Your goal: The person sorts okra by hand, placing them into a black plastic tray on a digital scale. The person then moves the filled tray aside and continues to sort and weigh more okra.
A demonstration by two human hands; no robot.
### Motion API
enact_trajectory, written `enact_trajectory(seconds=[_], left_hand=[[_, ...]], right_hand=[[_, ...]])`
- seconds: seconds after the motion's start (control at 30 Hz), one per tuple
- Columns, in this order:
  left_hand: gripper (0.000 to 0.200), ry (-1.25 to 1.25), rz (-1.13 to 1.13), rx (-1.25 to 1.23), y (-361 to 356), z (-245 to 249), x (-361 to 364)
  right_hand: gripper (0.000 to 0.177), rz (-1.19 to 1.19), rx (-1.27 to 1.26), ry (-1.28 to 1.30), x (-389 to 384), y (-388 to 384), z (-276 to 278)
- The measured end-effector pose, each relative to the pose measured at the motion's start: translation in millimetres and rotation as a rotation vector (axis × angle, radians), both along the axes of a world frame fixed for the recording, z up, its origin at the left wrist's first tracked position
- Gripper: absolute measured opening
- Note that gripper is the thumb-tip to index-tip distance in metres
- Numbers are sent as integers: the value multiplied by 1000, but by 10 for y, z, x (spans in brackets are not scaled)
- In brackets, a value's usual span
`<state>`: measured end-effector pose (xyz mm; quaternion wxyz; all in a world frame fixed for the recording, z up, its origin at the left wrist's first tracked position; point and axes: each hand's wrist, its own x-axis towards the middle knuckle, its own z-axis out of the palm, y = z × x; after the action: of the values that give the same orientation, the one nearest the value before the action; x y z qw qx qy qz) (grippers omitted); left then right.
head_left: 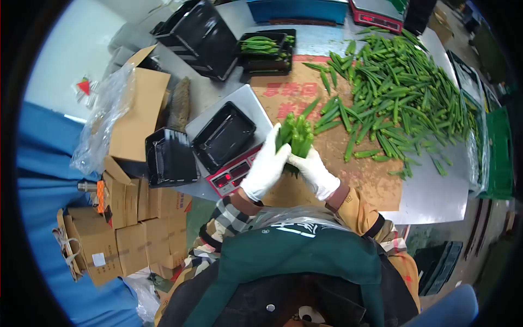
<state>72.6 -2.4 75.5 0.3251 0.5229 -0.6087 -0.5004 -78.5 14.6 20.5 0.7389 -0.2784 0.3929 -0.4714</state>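
Gloved fingers (282,153) grasped an okra bunch (296,133)

Nearest the camera was a green apron (327,256). Just beyond it, the left hand (264,170) and right hand (316,171) were closed around the okra bunch from either side, over the cardboard (359,182) on the tabletop (444,204). Beside the left hand stood a red-fronted scale (239,173) with a black tray (224,135) resting on its plate; a second tray (170,166) sat further left. Loose okra (403,92) spread in a big heap to the right, mostly past the hands. Farther off were okra-filled trays (259,46) and tall stacked trays (199,41). At the far edge stood a blue bin (297,11) and another scale (376,20).
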Motion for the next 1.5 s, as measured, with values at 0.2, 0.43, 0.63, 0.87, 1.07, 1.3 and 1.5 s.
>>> enact_trajectory(seconds=[0.2, 0.43, 0.63, 0.87, 1.07, 1.3, 1.5], left_hand=[[53, 107, 45, 46, -519, 555, 1038], [50, -24, 235, 179, -694, 387, 1848], [48, 180, 648, 93, -275, 319, 2387], [55, 220, 827, 157, 136, -18, 2459], [42, 203, 907, 139, 188, -269, 2291], [46, -157, 863, -44, 116, -744, 2325], [39, -825, 801, -582, -10, -224, 1815]], right_hand=[[66, 141, -221, -74, 1105, -587, 465], [59, 495, -4, -22, 814, -638, 324], [44, 73, 329, 89, -646, 180, -546], [32, -199, 438, 310, -1261, 958, -1250], [31, -118, 436, 482, -1143, 819, -1270], [32, -104, 400, 483, -1175, 835, -1319], [31, -120, 392, 501, -1183, 850, -1356]])
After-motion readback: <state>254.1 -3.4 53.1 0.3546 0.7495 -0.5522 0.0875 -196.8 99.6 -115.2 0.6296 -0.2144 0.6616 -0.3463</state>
